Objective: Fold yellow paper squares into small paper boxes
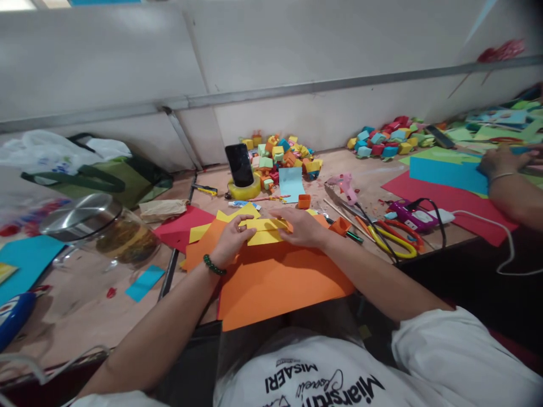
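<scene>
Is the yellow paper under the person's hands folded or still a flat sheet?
Folded: the yellow paper forms a narrow layered strip, pressed by the left hand and right hand on the orange sheet.

head-worn view, looking down, close tabletop (127, 316)

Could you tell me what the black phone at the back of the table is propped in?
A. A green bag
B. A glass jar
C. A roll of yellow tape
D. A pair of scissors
C: the phone stands upright in the hole of the yellow tape roll, behind the yellow paper that the left hand and right hand press down.
</scene>
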Tool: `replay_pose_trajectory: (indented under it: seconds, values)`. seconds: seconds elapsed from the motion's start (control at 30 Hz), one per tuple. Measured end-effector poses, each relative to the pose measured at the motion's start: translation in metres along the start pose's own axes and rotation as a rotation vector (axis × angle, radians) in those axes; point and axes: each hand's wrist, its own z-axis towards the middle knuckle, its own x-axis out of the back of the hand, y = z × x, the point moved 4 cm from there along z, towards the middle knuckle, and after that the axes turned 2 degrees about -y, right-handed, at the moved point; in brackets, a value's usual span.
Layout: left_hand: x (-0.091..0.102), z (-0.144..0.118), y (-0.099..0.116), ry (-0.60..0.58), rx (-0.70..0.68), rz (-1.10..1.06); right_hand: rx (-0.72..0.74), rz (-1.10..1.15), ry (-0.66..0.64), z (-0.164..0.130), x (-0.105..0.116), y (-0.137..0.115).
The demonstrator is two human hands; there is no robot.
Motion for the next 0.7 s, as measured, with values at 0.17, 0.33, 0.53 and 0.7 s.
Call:
replay_pose_trajectory:
  seconds: [0.17,0.33,0.53,0.7]
  values:
    - [-0.006,-0.005,0.006,-0.106,-0.001,-0.043,-0.004,0.044,-0.055,0.001,0.0,0.004]
    - [-0.005,-0.002,-0.001,-0.156,-0.022,0.081,-0.075,0.117,-0.053,0.0,-0.005,0.015]
    - [-0.006,-0.005,-0.001,-0.09,-0.148,0.77,-0.238,0.17,0.004,0.001,-0.017,0.036]
    - [-0.011,-0.012,0.005,-0.026,-0.09,1.252,-0.32,0.137,0.03,0.001,-0.024,0.046]
